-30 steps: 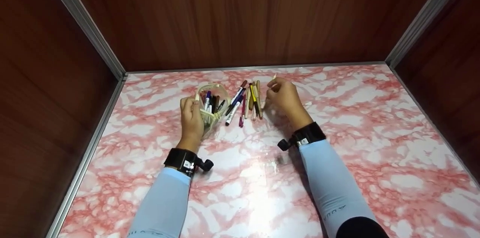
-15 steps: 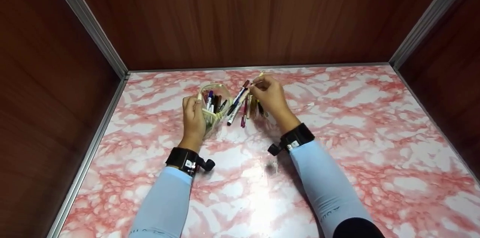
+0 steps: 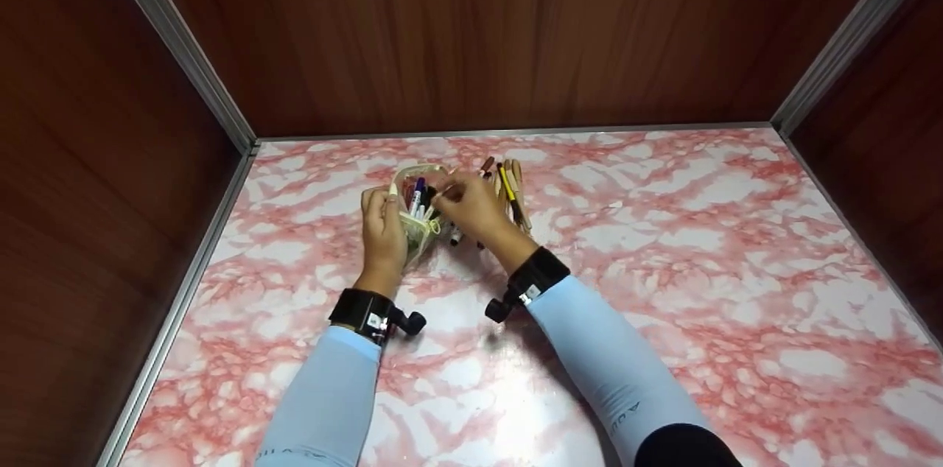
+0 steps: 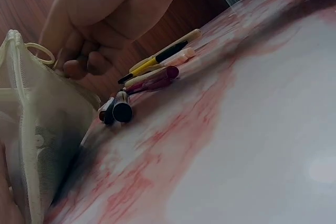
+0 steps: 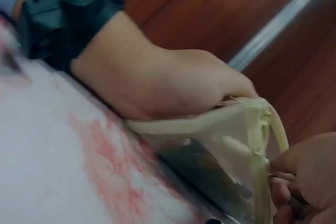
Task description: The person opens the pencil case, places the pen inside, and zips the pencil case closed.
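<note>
My left hand grips the side of a pale-yellow mesh pencil pouch, which stands tilted with its zipped mouth spread. Several pens and markers are inside, among them a white marker with a purple cap. Over the mouth, my right hand has thumb and fingers pinched on a slim light-coloured pen, mostly hidden by the fingers. The right wrist view shows the left hand behind the pouch and the right hand at its zip edge.
Right of the pouch lies a row of loose pens: a yellow-and-black pen, beige pens, a magenta pen and a black-ended marker. The right forearm partly covers them. Wooden panels wall the marbled table.
My right hand has moved left from beyond the row of loose pens to the pouch mouth, carrying the light pen. The left hand keeps its grip on the pouch.
</note>
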Available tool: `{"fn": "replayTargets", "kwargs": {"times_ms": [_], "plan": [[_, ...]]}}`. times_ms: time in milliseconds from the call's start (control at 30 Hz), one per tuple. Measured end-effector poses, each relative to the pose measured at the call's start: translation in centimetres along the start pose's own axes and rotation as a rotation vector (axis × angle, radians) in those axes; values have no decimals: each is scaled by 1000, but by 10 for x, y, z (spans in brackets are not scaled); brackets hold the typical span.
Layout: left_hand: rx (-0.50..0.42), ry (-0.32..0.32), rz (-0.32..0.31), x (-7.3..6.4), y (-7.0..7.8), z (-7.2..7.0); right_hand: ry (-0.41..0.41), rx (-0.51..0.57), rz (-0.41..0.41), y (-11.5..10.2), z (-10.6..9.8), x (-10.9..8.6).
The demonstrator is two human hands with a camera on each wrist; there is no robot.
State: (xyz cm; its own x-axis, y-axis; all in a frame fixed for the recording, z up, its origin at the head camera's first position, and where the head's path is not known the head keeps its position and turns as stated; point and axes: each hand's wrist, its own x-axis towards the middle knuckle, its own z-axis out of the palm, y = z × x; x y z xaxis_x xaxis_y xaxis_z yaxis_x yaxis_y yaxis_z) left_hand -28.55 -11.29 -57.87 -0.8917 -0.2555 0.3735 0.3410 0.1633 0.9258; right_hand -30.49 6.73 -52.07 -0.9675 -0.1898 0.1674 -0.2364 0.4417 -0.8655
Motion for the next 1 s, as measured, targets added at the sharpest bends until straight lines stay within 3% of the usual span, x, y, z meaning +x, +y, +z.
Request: {"fn": "replayTargets", "kwargs": {"times_ms": [100,200,500,633,767,1000], "plan": [[5,-7,-2,-1,1,1,-104,-65,-56,-1,2,-2],[-1,-13,-13,-1,2,3,-151,-108,-103,-1,-2,-3],[7,-19,3,-2,3,5,-34,-153,18,25,-51,-11],[9,1,35,-1,2,2,38,-247,5,40,-76,-12],[-5,16,28,-1,1,-1,82,-297,-1,51,-93,-10],[-30,11,26,0,-2,0,59,-294,105,69,-105,-9]]}}
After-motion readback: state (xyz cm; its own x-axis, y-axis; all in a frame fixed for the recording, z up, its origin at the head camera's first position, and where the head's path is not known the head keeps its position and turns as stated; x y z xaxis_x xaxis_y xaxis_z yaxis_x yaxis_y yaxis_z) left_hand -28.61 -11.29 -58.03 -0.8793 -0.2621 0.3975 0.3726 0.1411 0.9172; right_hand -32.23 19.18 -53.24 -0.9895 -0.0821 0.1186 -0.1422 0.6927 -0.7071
